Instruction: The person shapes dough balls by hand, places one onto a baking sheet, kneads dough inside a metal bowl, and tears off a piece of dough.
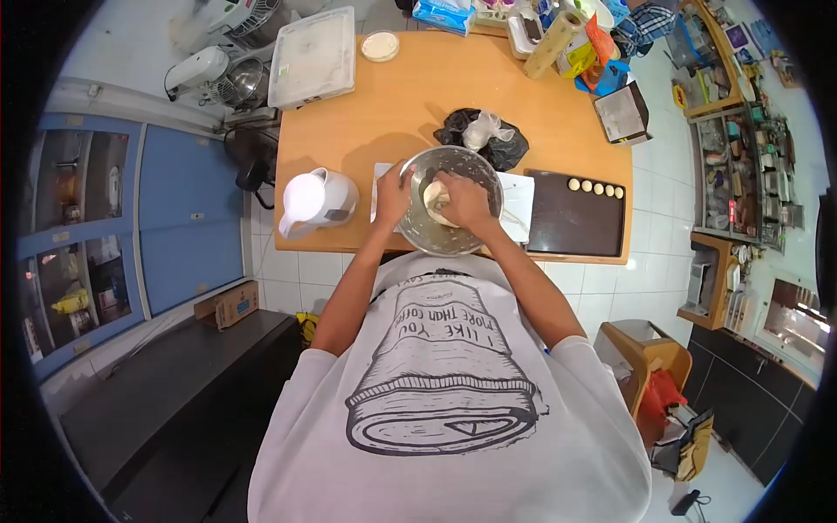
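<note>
A steel mixing bowl (471,241) stands at the table's front edge, its inner wall smeared with dough bits. My left hand (394,197) grips the bowl's left rim. Inside the bowl lies a pale lump of dough (433,199), and my right hand (463,200) is closed on it, with the fingertips partly hidden. To the right, a dark baking tray (571,218) carries several small dough balls (586,186) in a row near its far edge. A flat white item (520,206) shows between bowl and tray.
A white pitcher (305,199) stands left of the bowl. Behind the bowl is a black plastic bag (510,153) with a whitish bag on it. A lidded plastic box (312,59) and a round tub (380,46) sit at the far left, packages (442,14) at the back.
</note>
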### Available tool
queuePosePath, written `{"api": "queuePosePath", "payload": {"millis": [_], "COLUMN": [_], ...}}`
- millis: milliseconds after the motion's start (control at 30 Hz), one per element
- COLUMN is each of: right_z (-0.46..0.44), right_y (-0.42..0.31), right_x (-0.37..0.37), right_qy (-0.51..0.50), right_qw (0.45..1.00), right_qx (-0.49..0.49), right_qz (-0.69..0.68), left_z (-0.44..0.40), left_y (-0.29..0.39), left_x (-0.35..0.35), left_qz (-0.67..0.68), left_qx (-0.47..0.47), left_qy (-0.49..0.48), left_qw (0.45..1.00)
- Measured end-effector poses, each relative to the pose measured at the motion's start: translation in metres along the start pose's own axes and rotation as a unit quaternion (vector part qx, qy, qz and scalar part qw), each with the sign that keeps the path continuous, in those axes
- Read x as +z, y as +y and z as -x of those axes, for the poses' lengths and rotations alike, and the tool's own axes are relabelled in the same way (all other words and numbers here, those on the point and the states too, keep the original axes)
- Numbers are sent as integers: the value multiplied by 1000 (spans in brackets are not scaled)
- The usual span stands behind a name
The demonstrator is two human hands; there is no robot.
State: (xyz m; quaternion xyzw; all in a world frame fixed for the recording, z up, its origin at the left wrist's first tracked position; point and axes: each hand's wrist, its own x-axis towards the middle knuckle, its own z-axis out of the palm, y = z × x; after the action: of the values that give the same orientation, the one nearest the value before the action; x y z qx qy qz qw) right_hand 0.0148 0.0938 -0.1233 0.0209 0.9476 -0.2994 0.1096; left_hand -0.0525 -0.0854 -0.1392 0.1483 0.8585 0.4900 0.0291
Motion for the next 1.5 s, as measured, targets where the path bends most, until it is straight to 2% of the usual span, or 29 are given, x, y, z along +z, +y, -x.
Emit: {"api": "queuePosePath", "payload": {"millis": [100,267,467,567,667,767,867,967,1100,1200,1300,1400,1500], "right_z": [-3,-9,-4,-4,-11,-13,-19,-34,-18,-3,15,14,3], "right_y": [8,46,32,8,11,34,19,-1,-20,-25,-30,-25,-22], "right_x": [1,8,18,2,5,10,-21,-22,19,25,19,30,48], "right_qy": [-11,-31,28,37,54,83,-53,-115,13,78,-25,11,50], "right_qw": [1000,990,997,999,996,975,985,988,1000,977,977,981,979], "right_qx": [-21,-74,-10,-26,-64,-190,-131,21,-11,-155,-134,-129,-114], "right_qz": [-15,-115,-67,-15,-22,-76,-98,-98,5,127,162,144,160], "left_z": [0,2,4,5,6,4,6,4,4,5,6,5,6], "left_y": [-2,-4,-4,-6,-4,-10,-13,-3,-10,-6,-4,-6,-9], "left_x": [1,-1,0,4,2,2,2,-1,1,-3,2,2,-1], "left_qz": [14,12,28,26,19,8,16,21,56,36,34,75,56], "left_qx": [-45,-38,-54,-29,-35,-36,-45,-70,-89,-146,-51,-69,-86], "left_qy": [-12,-7,-9,31,45,56,56,16,-18,-44,21,6,-21], "left_qw": [999,999,998,999,998,998,997,997,994,988,998,995,994]}}
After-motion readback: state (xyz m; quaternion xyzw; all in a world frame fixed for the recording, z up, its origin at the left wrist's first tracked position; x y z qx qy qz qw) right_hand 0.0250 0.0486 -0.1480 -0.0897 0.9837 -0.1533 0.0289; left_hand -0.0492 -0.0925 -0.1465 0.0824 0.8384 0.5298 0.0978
